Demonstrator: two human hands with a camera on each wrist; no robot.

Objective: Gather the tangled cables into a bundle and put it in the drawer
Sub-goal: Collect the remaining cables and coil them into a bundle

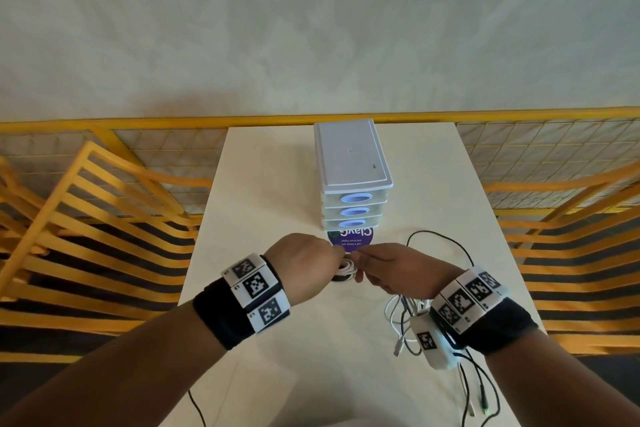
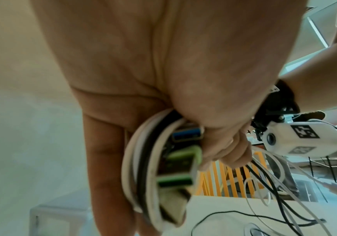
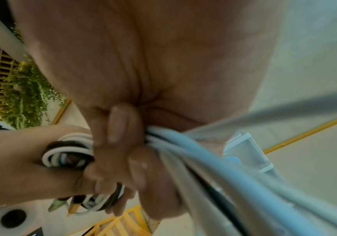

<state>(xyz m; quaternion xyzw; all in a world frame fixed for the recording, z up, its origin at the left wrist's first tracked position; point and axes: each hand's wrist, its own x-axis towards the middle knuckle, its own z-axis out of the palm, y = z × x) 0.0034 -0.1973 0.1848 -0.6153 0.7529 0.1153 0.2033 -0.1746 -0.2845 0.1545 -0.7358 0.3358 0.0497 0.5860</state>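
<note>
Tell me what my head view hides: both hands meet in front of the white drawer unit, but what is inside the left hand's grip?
Observer: The left hand holds a wound coil of white and black cables, with blue and green USB plugs tucked inside the loops.
Operator: And the right hand?
Observer: In the right wrist view, the right hand pinches several pale cable strands that run away from the coil, thumb against fingers.
Operator: Are any drawers open?
Observer: From the head view all three drawers of the white plastic drawer unit look closed; the wrist views add nothing clearer.
</note>
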